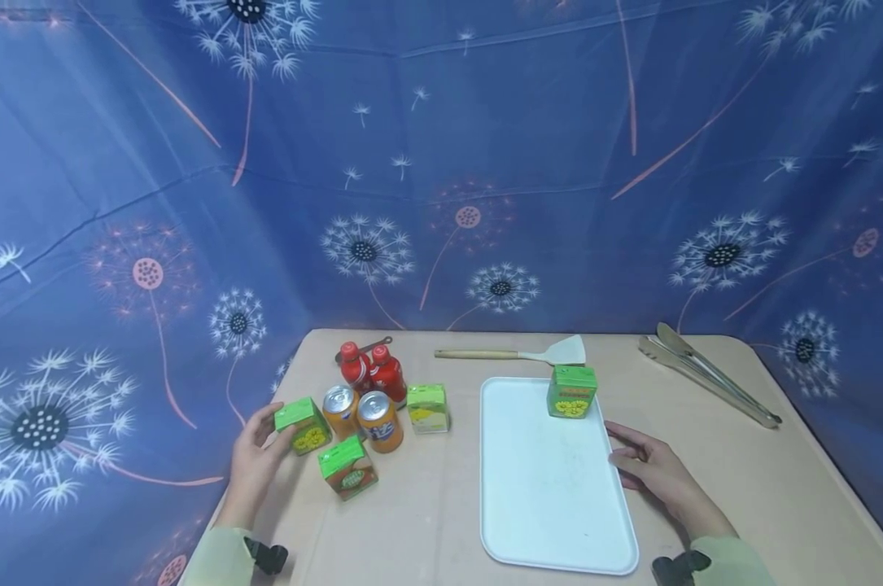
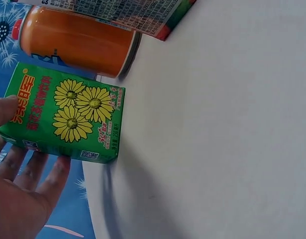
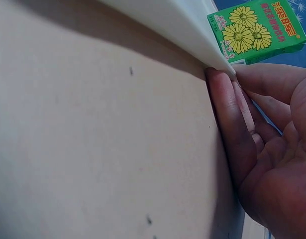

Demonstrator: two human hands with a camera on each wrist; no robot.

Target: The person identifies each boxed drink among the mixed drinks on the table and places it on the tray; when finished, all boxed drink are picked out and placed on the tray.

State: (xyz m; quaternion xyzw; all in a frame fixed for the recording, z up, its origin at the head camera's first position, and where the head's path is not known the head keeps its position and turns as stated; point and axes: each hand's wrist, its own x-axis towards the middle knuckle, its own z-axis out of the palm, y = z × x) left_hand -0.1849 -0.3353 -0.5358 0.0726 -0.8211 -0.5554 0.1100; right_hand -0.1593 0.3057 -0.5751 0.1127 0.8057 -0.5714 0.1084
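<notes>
My left hand (image 1: 256, 457) grips a green drink carton (image 2: 68, 112) printed with yellow flowers, at the left of the table in the head view. In the left wrist view the thumb lies on its printed face and the fingers lie along its lower side. At the right, my right hand (image 1: 657, 470) pinches the right edge of a white tray (image 1: 551, 496). Its thumb is over the rim and a finger under it in the right wrist view. Another green flower carton (image 1: 572, 392) stands upright at the tray's far right corner.
Beside the left carton stand two orange cans (image 1: 380, 422), two red bottles (image 1: 388, 376), a brown-and-green carton (image 1: 348, 467) and a yellow-green carton (image 1: 428, 408). A dark spoon-like utensil (image 1: 375, 346) lies behind the bottles. A spatula (image 1: 500, 354) and tongs (image 1: 708, 378) lie toward the back.
</notes>
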